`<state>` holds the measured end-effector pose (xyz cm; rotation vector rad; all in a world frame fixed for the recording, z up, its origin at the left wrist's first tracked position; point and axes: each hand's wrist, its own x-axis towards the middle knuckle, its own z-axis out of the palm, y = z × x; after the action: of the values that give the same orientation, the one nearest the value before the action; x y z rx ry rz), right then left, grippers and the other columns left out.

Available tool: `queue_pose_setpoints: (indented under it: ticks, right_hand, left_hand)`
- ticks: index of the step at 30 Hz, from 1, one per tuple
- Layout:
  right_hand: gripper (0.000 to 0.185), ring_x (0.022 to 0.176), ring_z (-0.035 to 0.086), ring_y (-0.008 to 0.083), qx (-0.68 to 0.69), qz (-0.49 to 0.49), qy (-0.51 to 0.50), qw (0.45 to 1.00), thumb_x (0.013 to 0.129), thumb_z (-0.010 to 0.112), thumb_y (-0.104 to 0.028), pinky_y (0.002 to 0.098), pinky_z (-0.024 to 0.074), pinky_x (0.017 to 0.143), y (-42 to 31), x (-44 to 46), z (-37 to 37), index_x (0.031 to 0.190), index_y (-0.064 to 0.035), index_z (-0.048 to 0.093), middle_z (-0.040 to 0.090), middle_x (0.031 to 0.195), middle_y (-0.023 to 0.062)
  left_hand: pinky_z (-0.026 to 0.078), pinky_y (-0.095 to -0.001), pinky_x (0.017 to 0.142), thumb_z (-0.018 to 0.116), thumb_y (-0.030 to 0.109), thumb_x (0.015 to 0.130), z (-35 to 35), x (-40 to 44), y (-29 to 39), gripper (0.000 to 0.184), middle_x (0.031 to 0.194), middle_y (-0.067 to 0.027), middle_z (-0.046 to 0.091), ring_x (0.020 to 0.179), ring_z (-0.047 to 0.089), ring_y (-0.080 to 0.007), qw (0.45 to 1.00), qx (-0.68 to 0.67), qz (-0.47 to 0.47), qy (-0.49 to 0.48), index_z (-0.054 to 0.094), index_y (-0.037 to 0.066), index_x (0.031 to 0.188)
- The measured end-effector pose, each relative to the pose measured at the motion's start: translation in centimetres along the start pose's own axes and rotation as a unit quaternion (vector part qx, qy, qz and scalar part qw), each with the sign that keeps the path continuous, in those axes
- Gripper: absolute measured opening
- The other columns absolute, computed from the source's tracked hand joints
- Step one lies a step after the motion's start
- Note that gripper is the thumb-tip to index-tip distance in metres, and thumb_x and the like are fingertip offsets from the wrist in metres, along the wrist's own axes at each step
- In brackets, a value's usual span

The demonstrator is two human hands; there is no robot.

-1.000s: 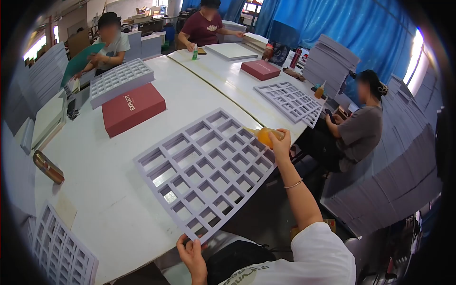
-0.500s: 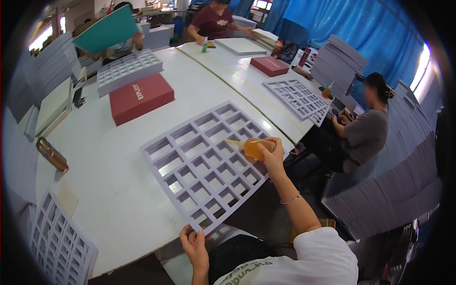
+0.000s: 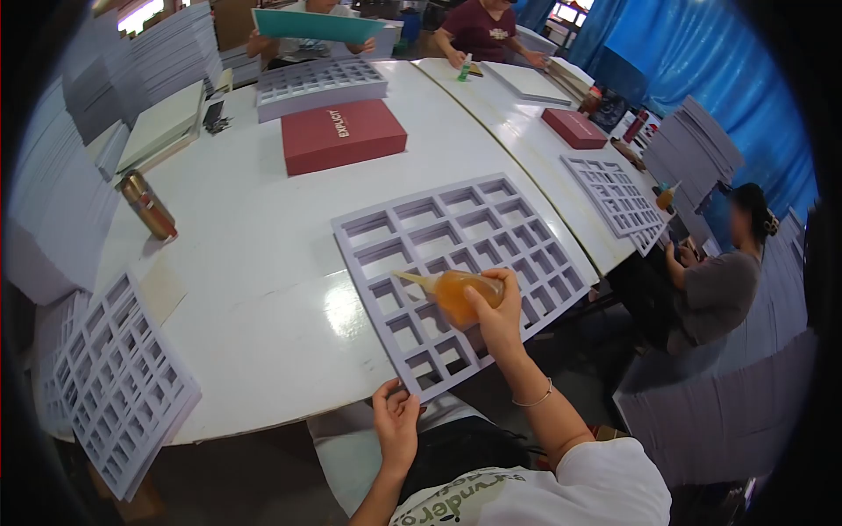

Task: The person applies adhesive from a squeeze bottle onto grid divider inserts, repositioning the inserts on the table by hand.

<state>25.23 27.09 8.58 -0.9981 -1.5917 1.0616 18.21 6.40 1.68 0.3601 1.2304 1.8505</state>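
Observation:
My right hand [image 3: 498, 317] is wrapped round a soft bottle [image 3: 458, 296] of amber liquid, its pale nozzle pointing left over the grey compartment grid [image 3: 396, 230]. The grid lies on the white table, its near corner reaching the table edge. At that corner my left hand [image 3: 396, 421] has its fingers bent against the rim, the thumb close to them. Whether the nozzle tip touches the grid cannot be made out.
On the white table [image 3: 254, 263] are a red box [image 3: 344, 137], a metal flask [image 3: 148, 207] and more grids [image 3: 123, 386] at the left. A person [image 3: 307, 26] holds a green sheet [image 3: 317, 26]; another [image 3: 724, 272] sits at the right.
My right hand has carried the bottle from the grid's far right edge leftward over its compartments. The view has turned left. The person across has raised the green sheet.

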Motion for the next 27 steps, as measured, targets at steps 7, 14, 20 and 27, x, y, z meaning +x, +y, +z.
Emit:
queue_pose_setpoints:
  ticks: [7,14,20,27]
  right_hand:
    - [0.038,0.091,0.058,0.0154,0.272,0.182,-0.079,0.942,0.079,0.074,-0.011,0.0276,0.0477,0.081,-2.0,-1.0,2.2,0.109,-0.0042,0.052,0.059,0.099,0.0077]
    - [0.031,0.085,0.063,0.0182,0.267,0.158,0.083,0.947,0.086,0.066,-0.02,0.0305,0.054,0.057,-3.1,1.2,-8.2,0.112,-0.008,0.053,0.062,0.102,0.0057]
    - [0.032,0.085,0.061,0.017,0.146,0.111,0.235,0.954,0.085,0.068,-0.021,0.029,0.0536,0.056,-1.5,1.7,-18.3,0.109,-0.0081,0.051,0.059,0.101,0.0071]
    - [0.031,0.073,0.062,0.0152,0.07,0.081,0.271,0.957,0.083,0.07,-0.016,0.0252,0.0512,0.049,2.8,3.5,-19.9,0.107,-0.0087,0.051,0.06,0.095,0.0064]
  left_hand:
    - [0.053,-0.0262,0.072,0.059,0.005,0.092,0.6,0.4,0.9,0.044,0.093,-0.0107,0.06,0.08,0.061,-0.0131,1.0,0.006,-0.008,0.012,0.039,-0.007,0.129]
    - [0.052,-0.0251,0.059,0.056,0.012,0.094,2.1,3.6,2.6,0.028,0.085,-0.0089,0.064,0.066,0.062,-0.013,1.0,0.016,-0.003,0.008,0.054,-0.009,0.113]
    - [0.057,-0.0267,0.055,0.055,0.014,0.094,1.2,5.2,4.2,0.031,0.086,-0.0115,0.063,0.066,0.064,-0.0167,0.997,0.01,0.006,0.072,0.05,-0.008,0.114]
    - [0.057,-0.0286,0.061,0.051,0.033,0.097,0.8,5.6,4.3,0.039,0.094,-0.0112,0.062,0.078,0.065,-0.0188,0.991,0.061,-0.02,0.118,0.053,-0.002,0.114]
